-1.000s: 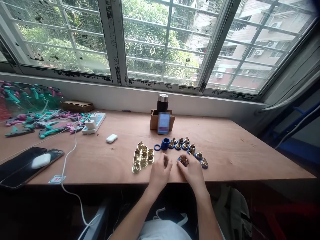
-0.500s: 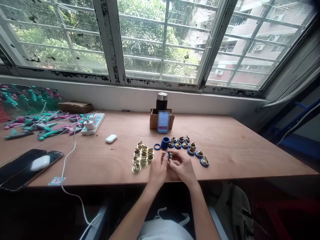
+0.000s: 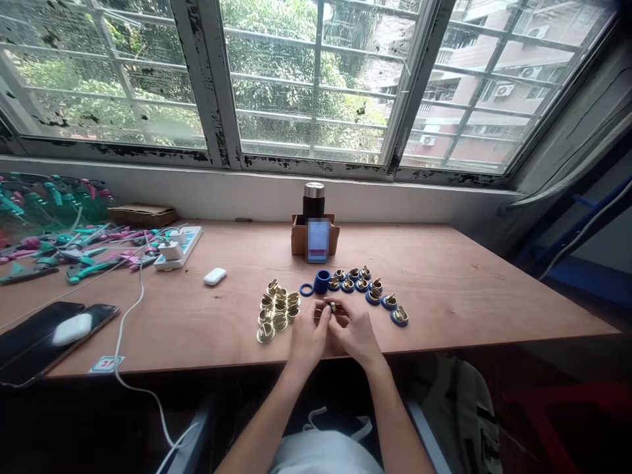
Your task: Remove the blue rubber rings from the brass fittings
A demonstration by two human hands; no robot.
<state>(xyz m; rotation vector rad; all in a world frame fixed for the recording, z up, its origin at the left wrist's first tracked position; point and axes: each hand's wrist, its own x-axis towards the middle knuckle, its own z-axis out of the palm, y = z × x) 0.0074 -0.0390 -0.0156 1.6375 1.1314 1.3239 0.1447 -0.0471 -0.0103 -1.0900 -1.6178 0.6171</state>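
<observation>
My left hand [image 3: 309, 339] and my right hand [image 3: 354, 331] meet above the plywood table [image 3: 444, 289], fingertips pinching a small brass fitting [image 3: 333, 306]. Most of that piece is hidden by my fingers. To the left of my left hand lies a cluster of bare brass fittings [image 3: 279, 313]. An arc of brass fittings seated in blue rings [image 3: 362, 284] curves beside my right hand. A loose blue ring [image 3: 307, 289] and a blue cylindrical sleeve [image 3: 322, 282] stand between the cluster and the arc.
A cardboard box [image 3: 315, 235] holding a dark flask stands at the back by the window. To the left are a white earbud case [image 3: 214, 276], a power strip [image 3: 178, 247] with a cable, a phone [image 3: 59, 332], and heaped teal and pink plastic parts [image 3: 59, 253].
My right hand has lifted a blue-ringed fitting from the arc's lower end and brought it left to my left hand. Both hands now work together at the table's front edge.
</observation>
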